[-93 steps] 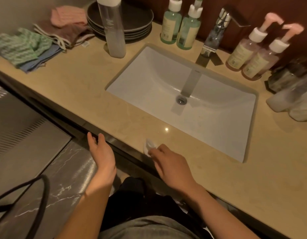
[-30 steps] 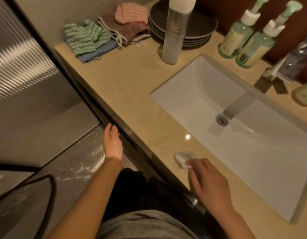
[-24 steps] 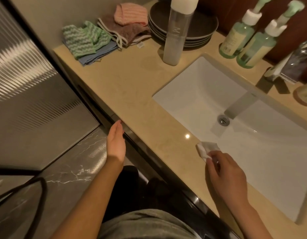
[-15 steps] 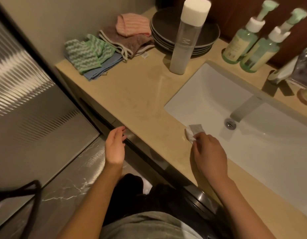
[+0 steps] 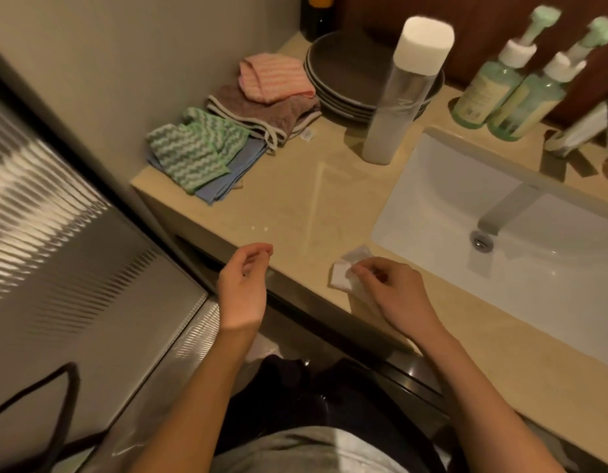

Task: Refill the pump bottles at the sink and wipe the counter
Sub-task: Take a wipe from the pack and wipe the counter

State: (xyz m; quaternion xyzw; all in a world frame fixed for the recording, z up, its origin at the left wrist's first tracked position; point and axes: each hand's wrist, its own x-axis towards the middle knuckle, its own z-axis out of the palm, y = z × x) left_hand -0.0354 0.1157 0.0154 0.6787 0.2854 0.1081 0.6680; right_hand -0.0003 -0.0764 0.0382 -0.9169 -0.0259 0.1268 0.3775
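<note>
My right hand (image 5: 389, 291) presses a small folded white wipe (image 5: 343, 278) onto the beige counter (image 5: 289, 206), just left of the white sink (image 5: 521, 247). My left hand (image 5: 243, 285) hovers at the counter's front edge, fingers loosely curled, holding nothing. Two green pump bottles (image 5: 510, 93) stand behind the sink at the back right. A tall clear bottle with a white cap (image 5: 403, 93) stands upright near the sink's left corner.
Folded cloths (image 5: 224, 131) in green, blue, brown and pink lie at the counter's left end. A stack of dark plates (image 5: 347, 80) sits behind the tall bottle. The faucet (image 5: 582, 131) is at the right edge. A ribbed glass panel (image 5: 40, 216) stands to my left.
My right hand has slid the wipe leftward along the front of the counter, away from the sink rim. My left hand rose to the counter's edge and curled its fingers.
</note>
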